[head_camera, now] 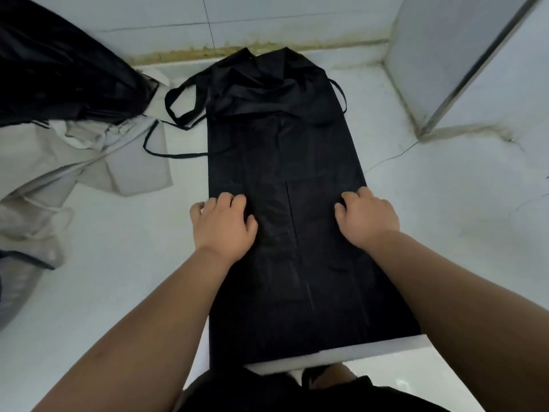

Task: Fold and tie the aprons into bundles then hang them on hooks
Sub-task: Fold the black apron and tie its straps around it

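A black apron lies lengthwise on the white counter, folded into a long strip, its bib bunched at the far end. Its black ties trail off to the left in loops. My left hand rests on the strip's left edge with curled fingers, and my right hand rests on its right edge, fingers also curled onto the cloth. Whether either hand pinches the fabric does not show. The apron's near end hangs at the counter's front edge.
A heap of black cloth and pale grey cloth lies at the left. A tiled wall closes the back. A white panel with a metal edge stands at the right. A grey basket rim shows at the far left.
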Motion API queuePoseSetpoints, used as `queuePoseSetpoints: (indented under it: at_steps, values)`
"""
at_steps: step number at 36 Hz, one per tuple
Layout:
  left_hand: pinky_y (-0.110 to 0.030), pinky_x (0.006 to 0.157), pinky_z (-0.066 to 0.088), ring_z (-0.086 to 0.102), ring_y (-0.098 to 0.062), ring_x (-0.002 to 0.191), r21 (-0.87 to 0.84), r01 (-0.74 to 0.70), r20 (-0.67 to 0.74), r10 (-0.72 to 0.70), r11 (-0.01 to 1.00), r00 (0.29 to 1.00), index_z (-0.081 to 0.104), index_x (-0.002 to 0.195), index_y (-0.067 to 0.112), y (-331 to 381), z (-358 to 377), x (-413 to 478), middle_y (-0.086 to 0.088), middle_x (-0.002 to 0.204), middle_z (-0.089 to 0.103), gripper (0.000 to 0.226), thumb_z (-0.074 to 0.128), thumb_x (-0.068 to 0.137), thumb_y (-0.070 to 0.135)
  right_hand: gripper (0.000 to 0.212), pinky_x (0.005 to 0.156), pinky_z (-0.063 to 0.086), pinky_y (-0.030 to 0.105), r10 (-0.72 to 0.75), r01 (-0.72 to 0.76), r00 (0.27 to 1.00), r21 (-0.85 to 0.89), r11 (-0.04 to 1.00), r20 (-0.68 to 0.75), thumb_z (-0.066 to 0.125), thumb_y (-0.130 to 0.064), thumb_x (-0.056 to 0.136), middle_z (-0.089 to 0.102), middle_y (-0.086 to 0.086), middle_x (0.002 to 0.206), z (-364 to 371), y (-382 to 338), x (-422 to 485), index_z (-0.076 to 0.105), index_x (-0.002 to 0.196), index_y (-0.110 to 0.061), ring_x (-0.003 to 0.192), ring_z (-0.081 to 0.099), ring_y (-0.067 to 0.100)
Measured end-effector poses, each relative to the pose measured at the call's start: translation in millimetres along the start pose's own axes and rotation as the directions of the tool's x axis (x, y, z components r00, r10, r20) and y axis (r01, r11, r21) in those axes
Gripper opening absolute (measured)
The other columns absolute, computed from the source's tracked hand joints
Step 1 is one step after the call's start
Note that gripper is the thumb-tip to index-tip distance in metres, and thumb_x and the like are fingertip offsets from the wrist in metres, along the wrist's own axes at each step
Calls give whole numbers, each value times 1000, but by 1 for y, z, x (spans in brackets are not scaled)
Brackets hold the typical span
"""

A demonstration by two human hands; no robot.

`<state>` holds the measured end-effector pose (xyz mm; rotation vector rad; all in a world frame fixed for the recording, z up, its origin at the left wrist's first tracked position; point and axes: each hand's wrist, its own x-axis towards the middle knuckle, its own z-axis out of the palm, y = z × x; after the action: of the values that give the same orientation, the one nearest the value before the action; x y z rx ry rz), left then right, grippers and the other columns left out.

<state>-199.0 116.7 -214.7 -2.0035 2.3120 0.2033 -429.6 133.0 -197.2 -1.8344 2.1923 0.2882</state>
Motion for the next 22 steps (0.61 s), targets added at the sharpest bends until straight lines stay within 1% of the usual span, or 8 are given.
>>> queuePoseSetpoints:
  at_steps: [3,5,7,8,11,13,17,22]
  values:
    - [-35,92,35,50,-24,108,-26,-14,-4,13,1000,1000,54,119,17,-2,-7,18,-4,119,52,30,38,100,35,34,82,42,36,-15,15,1000,31,999,3,32,-27,100,53,10,118,-5,2,14,49,125,-10,103,55,29]
    - [-34,91,39,49,-24,108,-91,-27,5,27,996,1000,55,114,14,-4,-5,26,-6,118,51,27,41,99,31,32,83,42,34,-54,55,998,41,998,-16,35,-23,98,52,10,119,-6,2,24,50,124,-10,104,54,29]
    - [-35,102,38,44,-28,123,-174,-29,6,30,984,1000,54,122,11,-4,-1,30,-9,129,47,31,45,97,27,38,93,40,35,-126,126,992,39,991,-18,38,-21,95,48,11,129,-7,1,37,47,131,-10,114,50,28]
    - [-37,109,32,35,-30,134,-199,-29,20,33,980,999,49,131,11,-3,0,30,-12,140,41,38,46,96,26,44,101,36,35,-161,161,987,28,987,-5,39,-21,94,43,12,137,-8,1,43,43,137,-11,123,44,28]
    - [-38,117,18,14,-27,146,-144,-10,92,23,989,996,26,150,17,1,0,37,-9,158,17,59,41,95,32,54,114,21,37,-211,210,977,21,977,27,37,-29,96,24,13,153,-14,-3,66,28,147,-12,137,29,30]
    - [-37,112,22,19,-25,142,-100,22,99,-12,995,995,23,151,22,0,-6,48,-4,157,20,61,41,94,38,57,116,18,38,-210,209,977,20,978,45,33,-38,99,17,14,156,-19,-6,82,22,149,-13,138,27,32]
    - [-36,102,33,36,-26,127,-100,65,99,-55,993,994,34,146,23,-4,-19,80,-5,142,36,54,43,96,41,63,119,10,40,-232,235,968,-17,972,94,26,-48,99,7,14,158,-26,-13,110,12,151,-15,141,20,33]
    - [-36,103,30,35,-25,128,-87,62,49,-58,994,997,39,143,21,-7,-23,121,-4,141,38,51,44,96,38,65,119,5,42,-257,261,962,-27,965,95,24,-50,99,4,14,159,-36,-23,148,9,152,-16,143,15,31]
